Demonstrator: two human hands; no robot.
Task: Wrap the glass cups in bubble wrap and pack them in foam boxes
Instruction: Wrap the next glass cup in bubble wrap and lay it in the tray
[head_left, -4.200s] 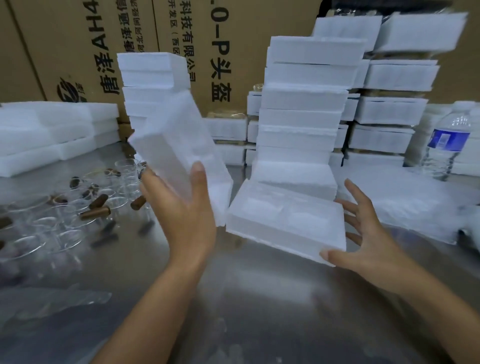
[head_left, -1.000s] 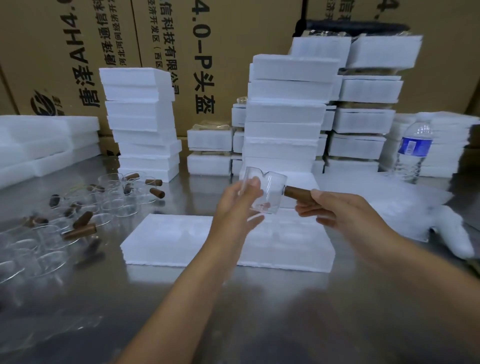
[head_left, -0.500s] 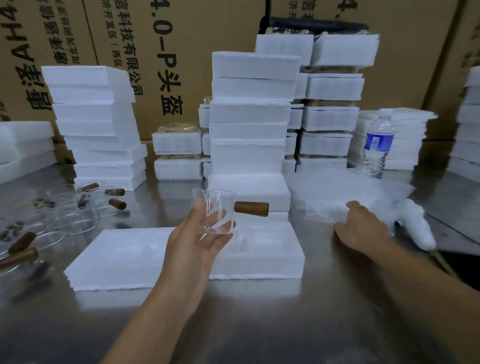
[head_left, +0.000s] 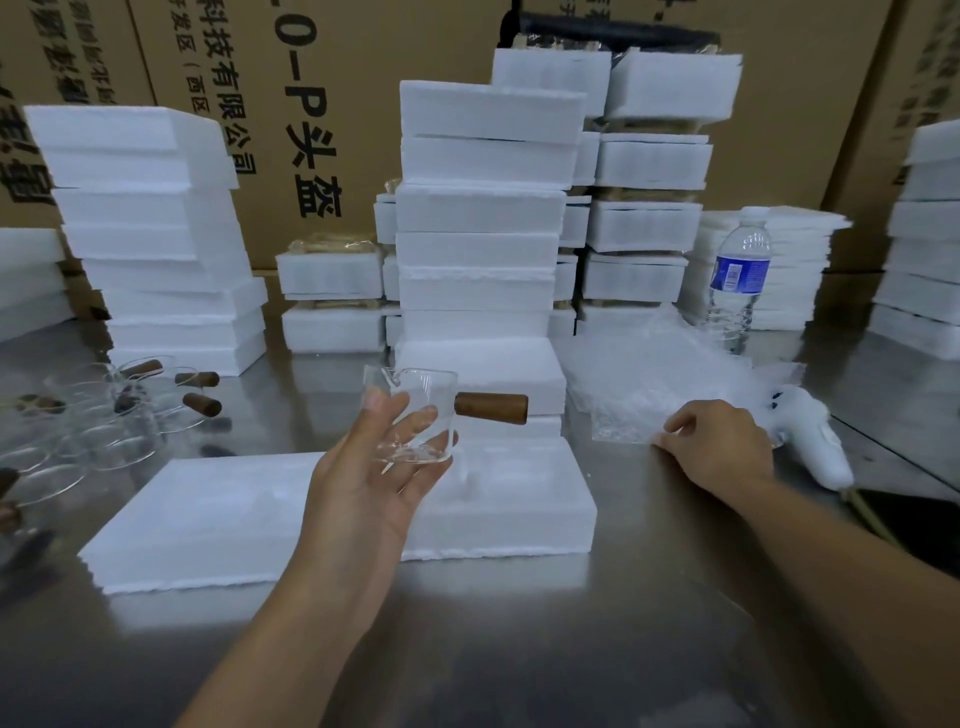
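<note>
My left hand (head_left: 371, 480) holds a clear glass cup (head_left: 415, 410) with a brown wooden side handle above the open foam box. The handle points right. The foam box (head_left: 519, 499) lies flat on the steel table with its lid (head_left: 208, 514) beside it on the left. My right hand (head_left: 719, 449) rests on the table and pinches the near edge of a pile of bubble wrap (head_left: 654, 384). Several more glass cups (head_left: 130, 410) with wooden handles stand at the left.
Stacks of white foam boxes (head_left: 483, 218) rise behind the work spot, with more foam stacks (head_left: 150, 234) at the left and right. A water bottle (head_left: 737, 280) stands behind the bubble wrap. A white tool (head_left: 821, 441) lies right of my right hand. Cardboard cartons (head_left: 322, 104) form the backdrop.
The foam box was opened and laid flat. My right hand let go of the cup's handle and moved right to the bubble wrap. My left hand keeps the cup.
</note>
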